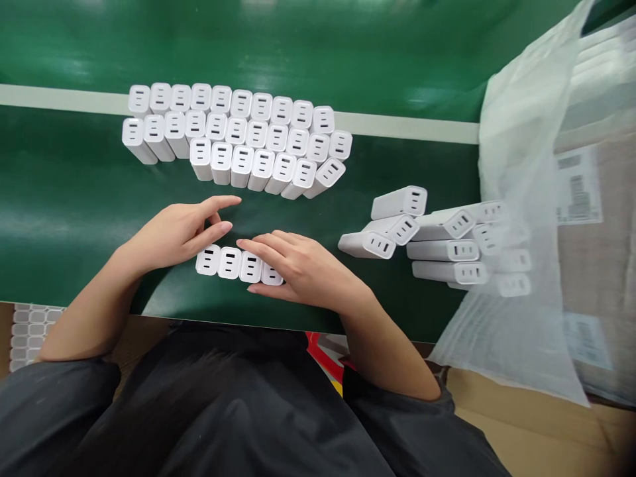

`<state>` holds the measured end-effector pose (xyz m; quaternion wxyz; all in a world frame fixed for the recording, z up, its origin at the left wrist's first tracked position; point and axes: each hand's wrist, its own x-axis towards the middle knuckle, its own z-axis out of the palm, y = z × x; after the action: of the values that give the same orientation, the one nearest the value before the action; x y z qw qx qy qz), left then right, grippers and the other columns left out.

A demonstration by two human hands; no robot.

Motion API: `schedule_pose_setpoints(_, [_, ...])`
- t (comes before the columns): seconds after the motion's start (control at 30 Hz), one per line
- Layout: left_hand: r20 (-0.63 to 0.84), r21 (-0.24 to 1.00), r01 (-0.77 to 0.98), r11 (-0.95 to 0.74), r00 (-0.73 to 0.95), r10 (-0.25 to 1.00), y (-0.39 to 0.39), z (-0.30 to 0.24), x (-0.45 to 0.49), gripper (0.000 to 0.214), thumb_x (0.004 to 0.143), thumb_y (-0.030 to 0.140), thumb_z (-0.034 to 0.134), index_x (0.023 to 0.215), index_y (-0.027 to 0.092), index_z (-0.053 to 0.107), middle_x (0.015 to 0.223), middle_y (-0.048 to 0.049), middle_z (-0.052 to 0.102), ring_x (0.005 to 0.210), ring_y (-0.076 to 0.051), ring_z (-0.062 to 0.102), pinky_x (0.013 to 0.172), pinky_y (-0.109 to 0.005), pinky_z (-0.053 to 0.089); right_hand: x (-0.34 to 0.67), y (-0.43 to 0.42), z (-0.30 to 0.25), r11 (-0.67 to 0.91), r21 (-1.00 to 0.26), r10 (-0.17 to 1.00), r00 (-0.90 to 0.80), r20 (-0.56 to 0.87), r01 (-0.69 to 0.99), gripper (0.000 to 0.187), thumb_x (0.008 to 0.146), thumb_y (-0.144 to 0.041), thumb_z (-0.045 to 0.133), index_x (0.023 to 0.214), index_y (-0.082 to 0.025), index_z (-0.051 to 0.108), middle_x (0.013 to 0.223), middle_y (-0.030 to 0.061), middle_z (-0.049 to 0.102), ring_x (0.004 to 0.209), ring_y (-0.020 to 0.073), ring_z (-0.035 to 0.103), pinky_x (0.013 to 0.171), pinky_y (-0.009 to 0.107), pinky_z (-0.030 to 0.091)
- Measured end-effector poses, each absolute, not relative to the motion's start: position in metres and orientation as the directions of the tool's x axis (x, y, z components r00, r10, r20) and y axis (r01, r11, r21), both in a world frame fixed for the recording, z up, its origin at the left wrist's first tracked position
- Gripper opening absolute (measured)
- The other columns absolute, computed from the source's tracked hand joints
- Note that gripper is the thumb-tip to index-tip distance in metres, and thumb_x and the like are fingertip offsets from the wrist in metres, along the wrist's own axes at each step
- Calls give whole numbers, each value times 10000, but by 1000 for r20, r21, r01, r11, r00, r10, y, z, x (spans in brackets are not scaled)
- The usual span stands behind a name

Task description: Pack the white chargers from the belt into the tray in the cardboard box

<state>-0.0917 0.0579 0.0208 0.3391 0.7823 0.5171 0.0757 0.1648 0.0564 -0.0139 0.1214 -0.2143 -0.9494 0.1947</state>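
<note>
While the right hand (298,268) pinches its right end, a row of chargers (232,264) runs leftward beside the spread left hand (179,229).

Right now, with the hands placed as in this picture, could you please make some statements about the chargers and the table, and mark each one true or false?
1. The right hand is at the right end of the short row. True.
2. The left hand holds a charger in the air. False: no charger shows in the left hand.
3. The table is white all over. False: the table is green with a pale stripe.
4. Some chargers lie on their sides at the right. True.
5. The big group is nearest the person. False: the big group stands farther away than the short row.
</note>
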Motion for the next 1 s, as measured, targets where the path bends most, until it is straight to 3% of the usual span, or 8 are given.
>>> schedule_pose_setpoints(0.1, [-237, 613, 757, -224, 448, 862, 58, 21, -92, 527, 1015, 516, 347, 1424, 209, 472, 899, -5, 700, 692, -133, 609, 679, -245, 441, 159, 53, -15, 832, -426, 465, -864, 191, 354, 545, 949, -461, 604, 1347, -107, 488, 1160, 153, 671, 955, 274, 616, 795, 427, 535])
schedule_pose_setpoints(0.2, [-234, 605, 766, -219, 434, 870, 59, 22, -93, 522, 1020, 510, 338, 1429, 214, 468, 891, -2, 698, 686, -134, 604, 677, -247, 435, 157, 50, -14, 794, -526, 511, -803, 307, 305, 432, 939, -344, 615, 1314, -166, 495, 1100, 110, 688, 997, 261, 630, 837, 416, 536])
schedule_pose_setpoints(0.37, [-212, 585, 788, -192, 377, 901, 60, 24, -97, 512, 1026, 491, 325, 1442, 223, 454, 923, -5, 706, 741, -145, 617, 720, -254, 439, 186, 54, 10, 673, -680, 700, -549, 457, 291, 573, 921, -366, 613, 1436, -261, 384, 1205, 111, 642, 1043, 290, 649, 842, 457, 557])
schedule_pose_setpoints(0.47, [-194, 561, 807, -181, 341, 920, 62, 24, -100, 503, 1028, 476, 316, 1438, 220, 456, 917, -2, 708, 717, -140, 609, 718, -251, 435, 213, 64, 24, 634, -568, 773, -453, 444, 525, 480, 925, -378, 614, 1379, -279, 494, 1203, 118, 647, 1058, 330, 642, 839, 487, 545])
schedule_pose_setpoints(0.6, [-156, 551, 818, -166, 296, 942, 63, 23, -103, 482, 1027, 471, 322, 1418, 237, 478, 912, 4, 709, 728, -142, 615, 711, -250, 423, 236, 74, 18, 642, -404, 751, -640, 162, 652, 320, 931, -376, 593, 1222, -243, 594, 1133, 93, 693, 1068, 327, 644, 927, 513, 510])
schedule_pose_setpoints(0.7, [-122, 531, 836, -137, 235, 964, 64, 23, -105, 456, 1021, 463, 322, 1371, 248, 519, 892, 7, 711, 730, -146, 618, 703, -256, 425, 249, 77, 2, 605, -296, 785, -617, 64, 739, 295, 928, -399, 532, 1142, -213, 615, 1089, 105, 698, 1080, 351, 633, 956, 548, 475])
schedule_pose_setpoints(0.87, [26, 436, 899, -36, 28, 999, 67, 18, -109, 322, 983, 434, 430, 1133, 233, 632, 859, -14, 685, 711, -162, 597, 694, -294, 456, 257, 80, 1, 506, -203, 857, -462, 229, 838, 356, 926, -420, 533, 1186, -191, 616, 1204, 139, 657, 1125, 360, 613, 949, 554, 488])
schedule_pose_setpoints(1.0, [291, 359, 927, -113, 4, 957, 71, 7, -114, 260, 942, 368, 539, 1151, 241, 626, 1137, -79, 655, 1090, -259, 573, 918, -387, 497, 227, 80, 9, 547, -260, 797, -399, 454, 796, 344, 949, -350, 584, 1261, -204, 592, 1261, 127, 644, 1184, 294, 602, 994, 472, 508])
